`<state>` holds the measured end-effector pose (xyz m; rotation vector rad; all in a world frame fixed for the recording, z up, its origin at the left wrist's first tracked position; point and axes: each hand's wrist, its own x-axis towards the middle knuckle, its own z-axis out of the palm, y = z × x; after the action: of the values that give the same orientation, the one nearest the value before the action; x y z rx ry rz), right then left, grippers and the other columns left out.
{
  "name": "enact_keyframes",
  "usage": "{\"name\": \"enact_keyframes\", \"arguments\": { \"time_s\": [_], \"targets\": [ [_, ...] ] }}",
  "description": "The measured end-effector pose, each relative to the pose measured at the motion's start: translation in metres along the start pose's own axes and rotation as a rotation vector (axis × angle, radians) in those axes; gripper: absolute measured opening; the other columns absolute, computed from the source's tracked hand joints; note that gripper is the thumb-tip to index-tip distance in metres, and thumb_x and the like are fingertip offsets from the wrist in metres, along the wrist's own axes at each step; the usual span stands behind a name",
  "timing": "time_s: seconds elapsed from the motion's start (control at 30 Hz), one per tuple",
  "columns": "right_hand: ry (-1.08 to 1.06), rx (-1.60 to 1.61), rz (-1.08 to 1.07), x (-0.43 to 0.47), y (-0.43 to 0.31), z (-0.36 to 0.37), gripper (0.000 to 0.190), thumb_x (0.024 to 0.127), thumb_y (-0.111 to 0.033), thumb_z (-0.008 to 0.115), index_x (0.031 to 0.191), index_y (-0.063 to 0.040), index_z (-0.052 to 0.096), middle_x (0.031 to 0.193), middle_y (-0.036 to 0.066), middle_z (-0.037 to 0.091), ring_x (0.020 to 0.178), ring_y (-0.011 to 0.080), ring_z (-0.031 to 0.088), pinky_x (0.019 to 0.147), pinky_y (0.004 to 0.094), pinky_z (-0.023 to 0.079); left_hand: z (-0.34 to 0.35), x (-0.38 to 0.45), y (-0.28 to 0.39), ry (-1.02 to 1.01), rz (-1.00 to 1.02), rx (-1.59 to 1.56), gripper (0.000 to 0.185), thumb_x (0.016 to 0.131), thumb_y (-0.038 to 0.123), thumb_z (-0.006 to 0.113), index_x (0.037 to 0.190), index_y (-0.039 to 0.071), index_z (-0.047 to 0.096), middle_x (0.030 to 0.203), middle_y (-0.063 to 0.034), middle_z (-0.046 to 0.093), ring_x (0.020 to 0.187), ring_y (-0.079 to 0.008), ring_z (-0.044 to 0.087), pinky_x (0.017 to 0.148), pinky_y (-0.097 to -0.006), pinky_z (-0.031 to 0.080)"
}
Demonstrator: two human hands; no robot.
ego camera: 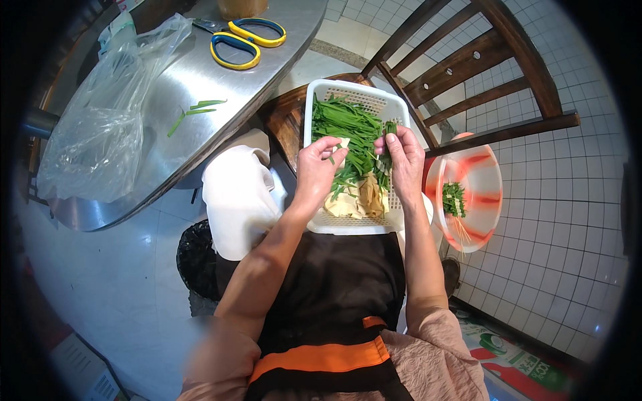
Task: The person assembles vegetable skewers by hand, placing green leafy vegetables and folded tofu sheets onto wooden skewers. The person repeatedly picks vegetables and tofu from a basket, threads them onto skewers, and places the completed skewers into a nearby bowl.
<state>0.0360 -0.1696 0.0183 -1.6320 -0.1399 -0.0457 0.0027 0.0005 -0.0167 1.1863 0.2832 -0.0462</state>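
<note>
A white plastic basket [312, 120] sits on a wooden chair in front of me, with cut green chives [346, 118] at its far side and pale yellow tofu-skin pieces [351, 203] near its front. Above the basket, my left hand [321, 160] pinches a short green chive piece, with a pale flat piece beside its fingertips. My right hand [404, 155] grips a small bundle of chives [390, 128] by the basket's right side. The two hands are apart. Whether thin sticks run through the bundle I cannot tell.
On the steel table [170, 165] at left lie yellow-and-blue scissors [246, 42], a clear plastic bag [108, 120] and a few chive scraps [200, 108]. At right, a red-and-white basin [481, 195] holds skewered greens [453, 198], beside the wooden chair's slatted back [466, 65]. A black-lined bin [195, 260] stands lower left.
</note>
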Motion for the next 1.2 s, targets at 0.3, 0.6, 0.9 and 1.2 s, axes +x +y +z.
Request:
{"name": "enact_keyframes", "arguments": {
  "time_s": [0.3, 0.6, 0.9, 1.2],
  "targets": [
    [-0.087, -0.11, 0.019, -0.009, 0.007, 0.003, 0.019, 0.102, -0.014, 0.056, 0.113, 0.001, 0.06, 0.081, 0.001, 0.063, 0.071, 0.0064, 0.054, 0.065, 0.0203, 0.045, -0.005, 0.007, -0.018, -0.093, 0.149, 0.723, 0.029, 0.08, 0.006, 0.076, 0.105, -0.003, 0.067, 0.091, -0.0095, 0.069, 0.083, -0.0203, 0.063, 0.077, -0.032, 0.051],
    [-0.27, -0.403, -0.065, -0.026, -0.005, 0.005, 0.036, 0.1, -0.009, 0.056, 0.134, 0.002, 0.053, 0.09, 0.011, 0.066, 0.077, 0.0162, 0.064, 0.071, 0.0297, 0.052, 0.001, 0.0, -0.002, -0.29, -0.107, -0.197, 0.033, 0.09, 0.006, 0.07, 0.118, -0.008, 0.062, 0.097, -0.0062, 0.067, 0.086, -0.0092, 0.062, 0.079, -0.0219, 0.048],
    [-0.457, -0.474, -0.01, -0.026, -0.021, 0.006, 0.05, 0.1, -0.011, 0.056, 0.146, -0.001, 0.042, 0.107, 0.018, 0.067, 0.085, 0.022, 0.066, 0.08, 0.032, 0.052, 0.0, -0.005, 0.01, -0.286, -0.098, -0.197, 0.025, 0.09, 0.005, 0.07, 0.114, -0.004, 0.066, 0.098, -0.0047, 0.069, 0.084, -0.009, 0.062, 0.076, -0.0223, 0.05],
    [-0.338, -0.365, 0.114, -0.027, -0.022, -0.009, 0.038, 0.1, -0.017, 0.059, 0.134, -0.001, 0.056, 0.083, 0.008, 0.061, 0.074, 0.0155, 0.058, 0.071, 0.0307, 0.049, -0.001, -0.003, 0.018, -0.106, 0.137, -0.106, 0.021, 0.09, 0.004, 0.071, 0.109, -0.003, 0.069, 0.095, -0.0023, 0.068, 0.08, -0.0081, 0.062, 0.071, -0.0213, 0.051]
  ]
}}
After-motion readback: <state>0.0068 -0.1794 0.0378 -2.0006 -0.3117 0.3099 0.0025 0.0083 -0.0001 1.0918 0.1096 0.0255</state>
